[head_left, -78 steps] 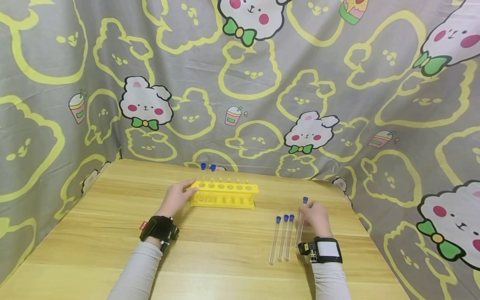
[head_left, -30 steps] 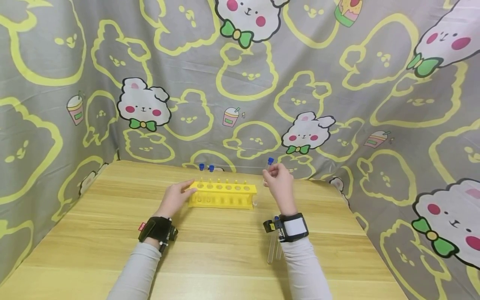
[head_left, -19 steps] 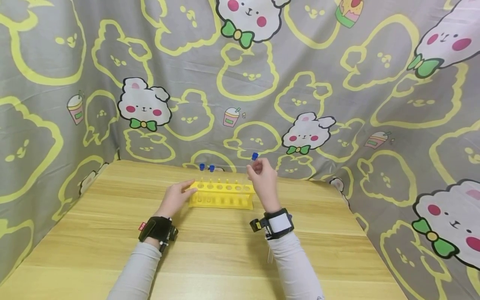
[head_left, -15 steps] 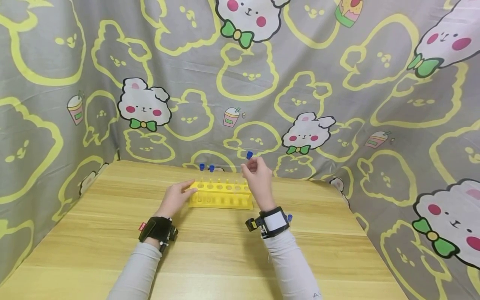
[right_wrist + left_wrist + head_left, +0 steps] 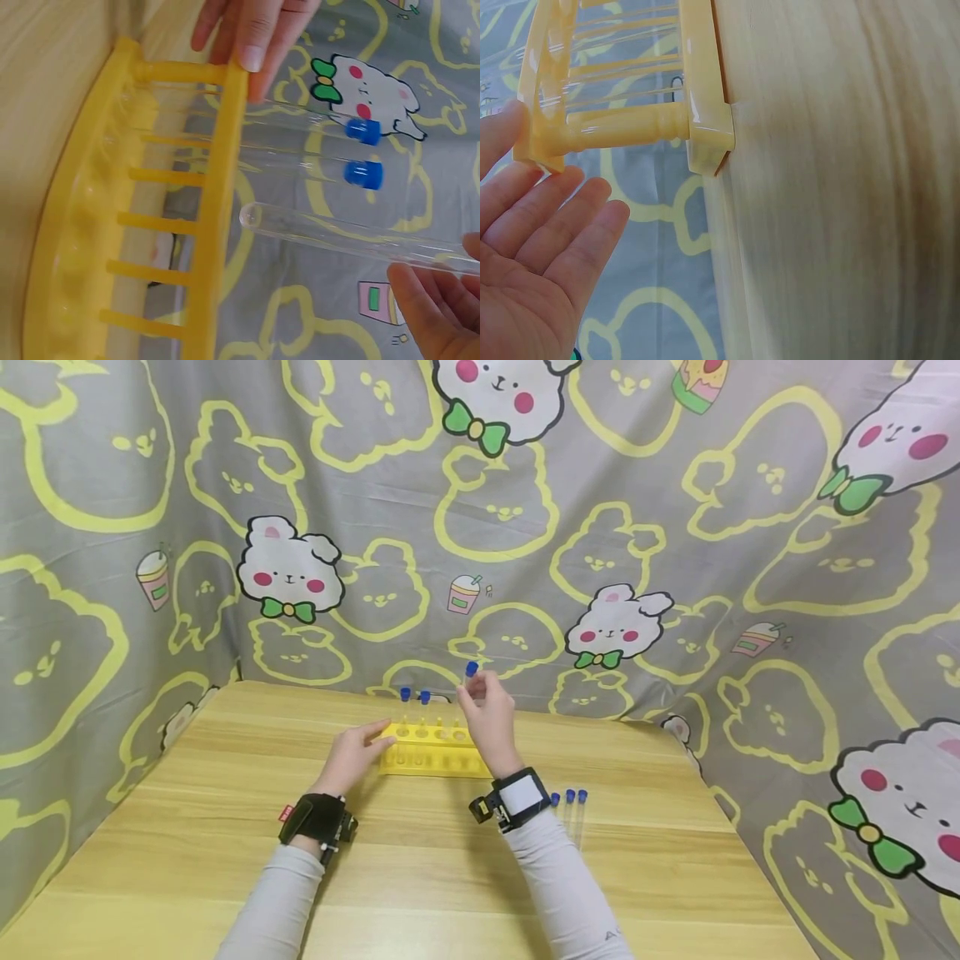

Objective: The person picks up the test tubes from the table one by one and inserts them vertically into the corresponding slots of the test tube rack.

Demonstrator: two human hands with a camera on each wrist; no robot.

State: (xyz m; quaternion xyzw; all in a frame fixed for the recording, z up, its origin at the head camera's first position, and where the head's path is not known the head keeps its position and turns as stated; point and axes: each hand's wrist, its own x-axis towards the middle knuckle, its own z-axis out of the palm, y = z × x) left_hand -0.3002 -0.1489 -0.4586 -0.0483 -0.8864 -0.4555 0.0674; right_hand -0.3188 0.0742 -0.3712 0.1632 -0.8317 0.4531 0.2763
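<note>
A yellow test-tube rack (image 5: 431, 750) stands at the back of the wooden table (image 5: 420, 877). Two clear tubes with blue caps (image 5: 406, 694) stand in its left holes; the right wrist view shows them (image 5: 363, 132) too. My left hand (image 5: 375, 739) rests with straight fingers (image 5: 570, 225) against the rack's left end (image 5: 630, 127). My right hand (image 5: 474, 692) pinches a third blue-capped tube (image 5: 471, 669) upright above the rack. That tube's rounded bottom (image 5: 249, 216) hovers at the rack's top rail (image 5: 214, 202), beside the two standing tubes.
Three more blue-capped tubes (image 5: 570, 806) lie side by side on the table, right of my right forearm. A grey and yellow cartoon cloth (image 5: 525, 527) closes off the back and both sides of the table.
My right hand picked one tube from the row lying on the right, raised it upright and carried it left over the rack. The left hand stayed at the rack's end.
</note>
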